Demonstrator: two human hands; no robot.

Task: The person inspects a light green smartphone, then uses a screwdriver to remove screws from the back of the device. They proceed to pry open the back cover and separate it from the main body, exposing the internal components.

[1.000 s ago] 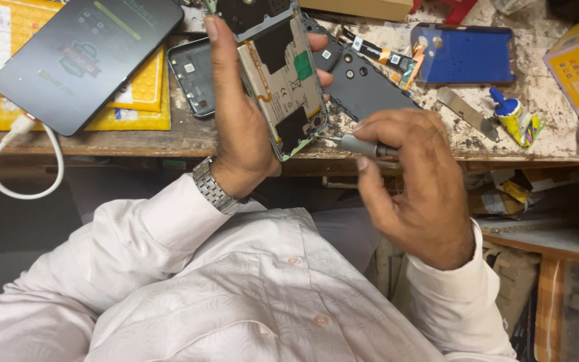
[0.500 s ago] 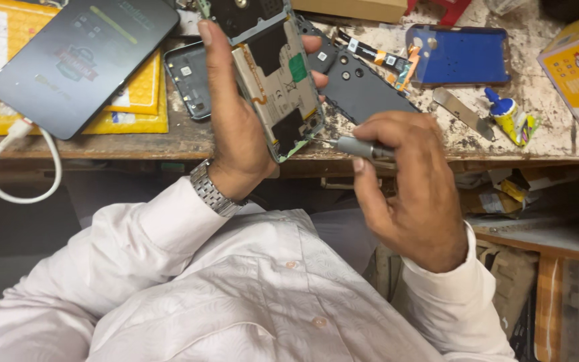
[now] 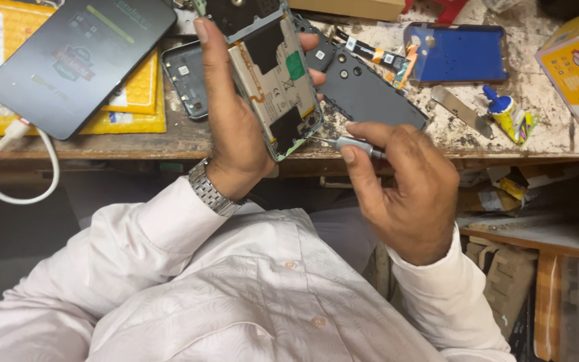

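Note:
My left hand (image 3: 232,124) grips an opened phone (image 3: 273,74) with its back cover off, so the battery and a green part show. It is held tilted above the workbench edge. My right hand (image 3: 403,184) pinches a small grey screwdriver (image 3: 350,143). The thin tip of the tool touches the lower corner of the phone. A metal watch (image 3: 208,190) sits on my left wrist.
On the worn workbench (image 3: 477,134) lie a dark back cover (image 3: 370,94), a grey phone frame (image 3: 185,77), a blue cover (image 3: 457,52), a metal blade (image 3: 462,110), a glue tube (image 3: 504,110), and a dark phone (image 3: 78,57) with a white cable (image 3: 18,164) on yellow envelopes.
Both hands and the phone hold nearly the same place. The screwdriver tip stays at the phone's lower corner, with only slight shifts of my right fingers.

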